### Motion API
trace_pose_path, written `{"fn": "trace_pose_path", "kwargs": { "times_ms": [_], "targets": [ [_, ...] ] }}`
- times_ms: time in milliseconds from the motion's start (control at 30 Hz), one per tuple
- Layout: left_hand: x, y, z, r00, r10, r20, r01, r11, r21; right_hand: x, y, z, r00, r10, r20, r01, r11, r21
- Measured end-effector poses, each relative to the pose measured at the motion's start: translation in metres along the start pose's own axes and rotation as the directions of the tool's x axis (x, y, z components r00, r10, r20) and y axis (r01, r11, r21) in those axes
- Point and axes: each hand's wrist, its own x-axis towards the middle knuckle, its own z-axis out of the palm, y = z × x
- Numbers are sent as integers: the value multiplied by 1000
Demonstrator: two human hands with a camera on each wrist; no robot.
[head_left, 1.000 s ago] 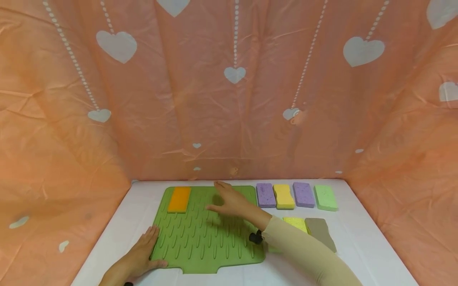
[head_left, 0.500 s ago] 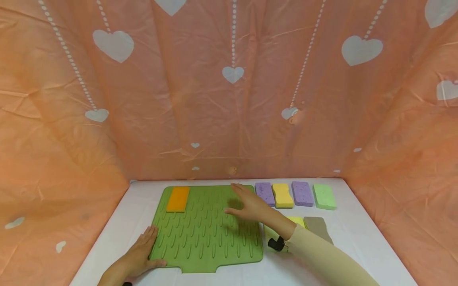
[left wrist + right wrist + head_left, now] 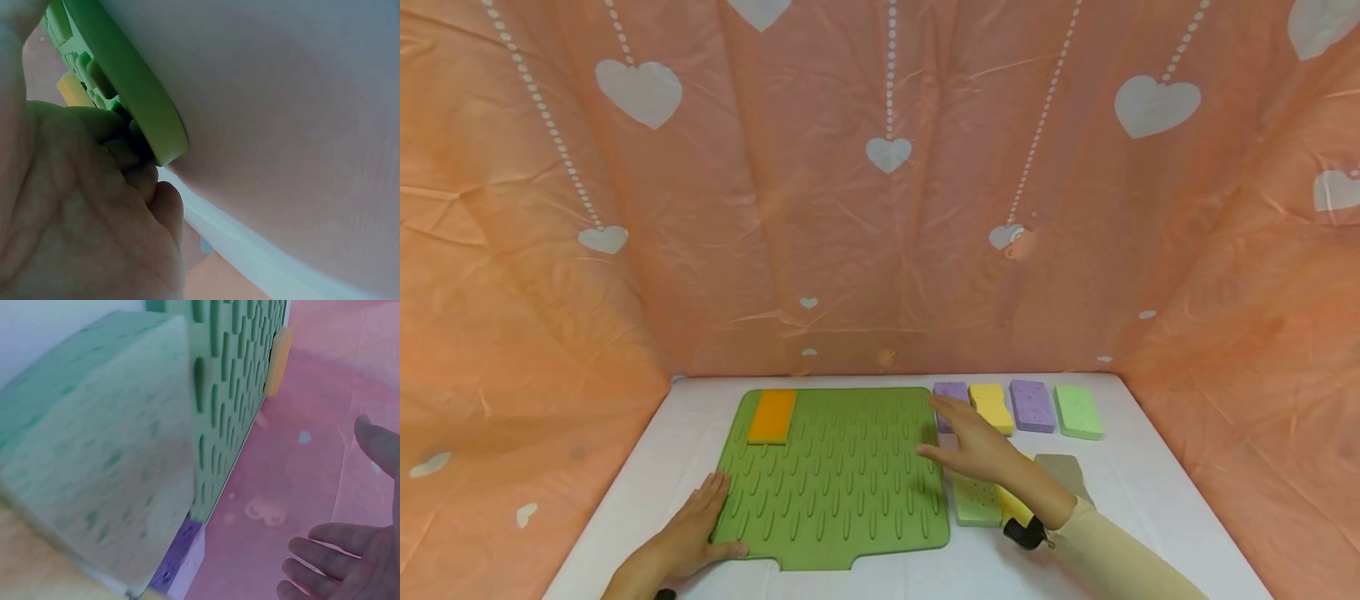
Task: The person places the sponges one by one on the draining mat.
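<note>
The green ridged mat (image 3: pixel 835 487) lies flat on the white table, and an orange sponge (image 3: pixel 772 417) sits in its far left corner. My left hand (image 3: pixel 688 529) rests at the mat's near left edge, its fingers along the rim and its thumb on the front corner. Over the mat's right edge hovers my right hand (image 3: pixel 981 446), fingers extended, thumb spread, holding nothing. Beneath and beside it lie a light green sponge (image 3: pixel 976 507) and a yellow sponge (image 3: pixel 1015 508), the latter partly hidden by the wrist. In the right wrist view the green sponge (image 3: pixel 119 450) looms close.
Along the back right stand a purple sponge (image 3: pixel 951 390) partly behind my hand, a yellow sponge (image 3: pixel 991 407), another purple sponge (image 3: pixel 1032 406) and a light green sponge (image 3: pixel 1078 412). A grey sponge (image 3: pixel 1064 475) lies in front of them. An orange curtain (image 3: pixel 880 275) with hearts encloses the table.
My right hand has moved right, from above the middle of the mat to its right edge, uncovering more of the front green sponge. The left hand stays put.
</note>
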Motion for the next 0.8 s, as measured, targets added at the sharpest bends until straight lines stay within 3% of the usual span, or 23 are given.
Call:
{"fn": "trace_pose_path", "kwargs": {
  "times_ms": [267, 500, 700, 800],
  "targets": [
    [2, -4, 1, 999, 28, -20, -27, 998, 60, -29, 19, -14, 997, 54, -53, -55, 999, -5],
    [4, 3, -2, 1000, 27, -12, -26, 998, 55, -50, 38, -28, 993, 105, -50, -104, 994, 15],
    [1, 6, -3, 999, 37, -22, -36, 998, 48, -72, 54, -34, 996, 84, -26, -83, 996, 14],
    [0, 10, -4, 1000, 24, 0, -24, 999, 29, -82, 60, -37, 997, 61, -36, -61, 998, -10]
  ]
}}
